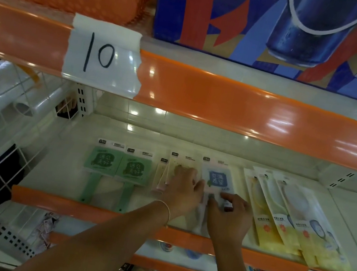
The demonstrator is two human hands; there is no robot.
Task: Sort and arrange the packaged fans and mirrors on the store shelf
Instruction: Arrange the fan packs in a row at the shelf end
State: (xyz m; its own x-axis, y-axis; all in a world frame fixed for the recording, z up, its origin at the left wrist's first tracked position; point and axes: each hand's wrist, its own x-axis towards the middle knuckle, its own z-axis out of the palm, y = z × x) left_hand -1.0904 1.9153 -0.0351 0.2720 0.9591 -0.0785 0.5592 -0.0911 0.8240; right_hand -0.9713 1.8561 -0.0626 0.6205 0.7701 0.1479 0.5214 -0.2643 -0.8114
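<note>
on the pale, glossy shelf (67,171) lie flat plastic-wrapped packs in a row. at the left, two green paddle-shaped fans (117,167) sit side by side, their long handles reaching toward the orange front lip (80,205). next to them is a small fanned stack of cream packs (168,171), and the left hand (184,188) rests on top of it with fingers spread and fairly straight, pressing down on the crinkly film. just beside, touching that stack, is a blue fan pack (218,180) with a rounded square face; the right hand (228,217) pinches its lower edge with curled fingers and thumb. farther right, three long narrow yellow-and-clear packs (286,219) overlap at a slant, each showing an oval shape through the film; whether these are mirrors is hard to tell. a thin band (168,211) circles the left wrist. above, a taped paper label (102,55) reads "10" on the shiny orange rail.
</note>
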